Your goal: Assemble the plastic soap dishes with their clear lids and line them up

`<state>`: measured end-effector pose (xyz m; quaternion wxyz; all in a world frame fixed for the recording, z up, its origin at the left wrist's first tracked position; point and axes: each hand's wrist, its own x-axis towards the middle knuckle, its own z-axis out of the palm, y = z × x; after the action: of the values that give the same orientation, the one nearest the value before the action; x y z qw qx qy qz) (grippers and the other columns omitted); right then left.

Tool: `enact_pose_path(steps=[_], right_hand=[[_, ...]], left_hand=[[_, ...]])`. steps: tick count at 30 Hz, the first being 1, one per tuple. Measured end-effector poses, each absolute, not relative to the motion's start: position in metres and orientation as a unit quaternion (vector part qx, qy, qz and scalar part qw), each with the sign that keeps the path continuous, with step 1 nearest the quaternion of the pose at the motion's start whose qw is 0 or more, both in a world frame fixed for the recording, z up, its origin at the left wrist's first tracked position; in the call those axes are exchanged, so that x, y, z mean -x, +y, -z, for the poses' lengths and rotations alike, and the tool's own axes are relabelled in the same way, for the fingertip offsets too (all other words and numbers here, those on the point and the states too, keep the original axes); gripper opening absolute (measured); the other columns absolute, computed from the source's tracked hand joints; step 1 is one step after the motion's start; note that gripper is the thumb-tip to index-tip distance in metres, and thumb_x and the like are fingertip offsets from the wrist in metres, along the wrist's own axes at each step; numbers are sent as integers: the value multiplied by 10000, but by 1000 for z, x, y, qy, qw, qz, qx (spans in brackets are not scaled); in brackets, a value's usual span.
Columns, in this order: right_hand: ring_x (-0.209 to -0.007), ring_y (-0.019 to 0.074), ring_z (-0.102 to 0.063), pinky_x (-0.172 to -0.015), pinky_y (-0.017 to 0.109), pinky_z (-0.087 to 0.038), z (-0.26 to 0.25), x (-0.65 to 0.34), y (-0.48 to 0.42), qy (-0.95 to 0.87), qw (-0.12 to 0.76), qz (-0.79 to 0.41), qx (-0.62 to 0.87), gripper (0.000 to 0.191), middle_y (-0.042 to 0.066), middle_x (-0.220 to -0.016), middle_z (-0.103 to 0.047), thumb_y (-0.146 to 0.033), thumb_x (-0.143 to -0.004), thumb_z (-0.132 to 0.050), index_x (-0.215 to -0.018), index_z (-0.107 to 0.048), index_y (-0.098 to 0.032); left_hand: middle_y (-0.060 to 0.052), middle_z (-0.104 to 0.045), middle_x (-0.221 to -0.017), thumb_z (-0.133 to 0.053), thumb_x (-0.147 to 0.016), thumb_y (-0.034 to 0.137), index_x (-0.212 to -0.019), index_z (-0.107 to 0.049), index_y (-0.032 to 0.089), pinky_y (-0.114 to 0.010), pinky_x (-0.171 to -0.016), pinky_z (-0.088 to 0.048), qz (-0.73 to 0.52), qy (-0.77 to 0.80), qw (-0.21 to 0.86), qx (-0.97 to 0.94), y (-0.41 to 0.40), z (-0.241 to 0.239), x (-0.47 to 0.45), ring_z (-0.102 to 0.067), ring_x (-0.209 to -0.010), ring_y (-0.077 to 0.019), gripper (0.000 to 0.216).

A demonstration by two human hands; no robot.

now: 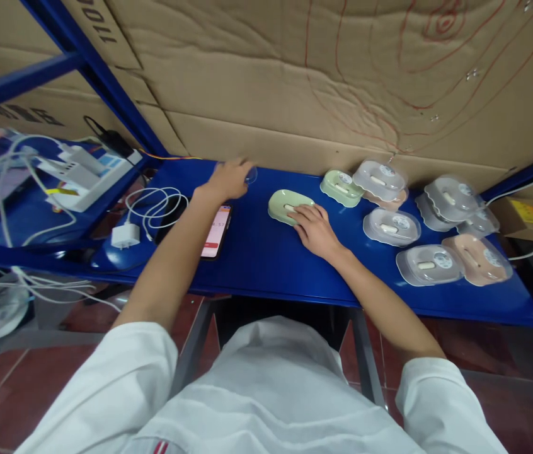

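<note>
My left hand [229, 178] reaches to the back of the blue shelf [257, 252] and closes on a small clear plastic piece [250, 174]. My right hand [312, 228] lies on the shelf with its fingers stretched over the near edge of a pale green oval tray [285, 203]. A second green tray [341, 187] sits just behind and to the right. Several clear and pink trays, such as a clear tray [392, 226] and a pink tray [479, 258], crowd the right end of the shelf.
A phone [217, 231] with a lit screen lies under my left forearm. A white charger and coiled cable [146, 214] and a white power strip [82, 176] lie to the left. Cardboard [342, 75] backs the shelf. A blue frame post [101, 75] slants at the upper left.
</note>
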<state>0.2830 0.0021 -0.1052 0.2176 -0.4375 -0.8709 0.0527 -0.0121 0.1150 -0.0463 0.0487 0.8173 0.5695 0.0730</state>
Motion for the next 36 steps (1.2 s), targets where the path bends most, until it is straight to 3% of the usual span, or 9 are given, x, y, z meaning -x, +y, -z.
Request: enact_pose_path(steps=[2,4,7,10,15,19,25,32,36], right_hand=[[-1522,324,-491,-1273,642,-317,105,-289,4,-870,215,-59,440,449,110,-1573,-597,-257,-1074,-504,-1499,-632,-325],[-1574,353,-420,-1256,661,-333,106,-296,8,-871,209,-66,440,477,138,-1641,-512,-314,-1070,-552,-1546,-581,-329],[-1646,394,-284,-1280,681,-301,109,-304,13,-862,218,-77,451,703,197,-1750,-316,-399,-1024,-665,-1664,-400,-277],[-1676,404,-203,-1296,689,-294,113,-308,17,-844,245,-102,466,969,226,-1788,-185,-429,-969,-752,-1736,-183,-260],[-1699,393,-117,-1297,662,-350,120,-311,22,-822,280,-155,471,1184,203,-1814,-44,-443,-929,-803,-1751,36,-298],[-1689,387,-176,-1324,643,-316,120,-319,27,-822,281,-145,473,1109,182,-1823,-56,-458,-927,-810,-1756,-91,-297],[-1652,370,-309,-1322,606,-343,114,-328,32,-839,248,-110,471,840,143,-1796,-271,-456,-979,-756,-1704,-364,-292],[-1645,283,-343,-1341,547,-329,114,-332,33,-826,284,-137,467,791,111,-1736,-417,-599,-1040,-618,-1707,-353,-267],[-1637,295,-360,-1329,572,-346,112,-333,33,-819,280,-122,486,749,93,-1743,-407,-611,-1056,-572,-1700,-373,-284]], left_hand=[[-188,-507,-1640,-723,-870,294,-1653,-440,259,-619,-1198,-419,-37,615,48,-786,128,48,25,-467,-1505,-422,833],[-209,-560,-1570,-787,-839,386,-1583,-547,241,-639,-1178,-421,-16,621,52,-782,131,53,30,-493,-1465,-451,795],[-199,-537,-1594,-829,-825,440,-1508,-638,259,-649,-1207,-380,-42,600,62,-797,124,64,27,-473,-1487,-461,731],[-166,-528,-1640,-802,-875,400,-1536,-619,257,-558,-1244,-390,-95,567,101,-812,112,70,13,-478,-1526,-399,700],[-69,-667,-1535,-524,-1080,430,-1521,-628,271,-400,-1235,-432,-190,483,152,-841,89,59,-24,-609,-1430,-242,480],[-67,-705,-1432,-611,-1029,427,-1355,-732,283,-421,-1204,-464,-240,361,205,-877,68,61,-49,-644,-1342,-250,376],[-109,-593,-1419,-652,-1007,479,-1311,-695,267,-499,-1201,-455,-257,377,159,-876,55,84,-55,-559,-1343,-304,373],[-147,-570,-1519,-545,-1069,393,-1382,-682,244,-518,-1224,-422,-265,367,106,-886,50,88,-64,-505,-1463,-331,373],[-148,-561,-1548,-502,-1087,361,-1402,-675,249,-522,-1234,-415,-269,370,114,-882,50,89,-66,-491,-1493,-317,376]])
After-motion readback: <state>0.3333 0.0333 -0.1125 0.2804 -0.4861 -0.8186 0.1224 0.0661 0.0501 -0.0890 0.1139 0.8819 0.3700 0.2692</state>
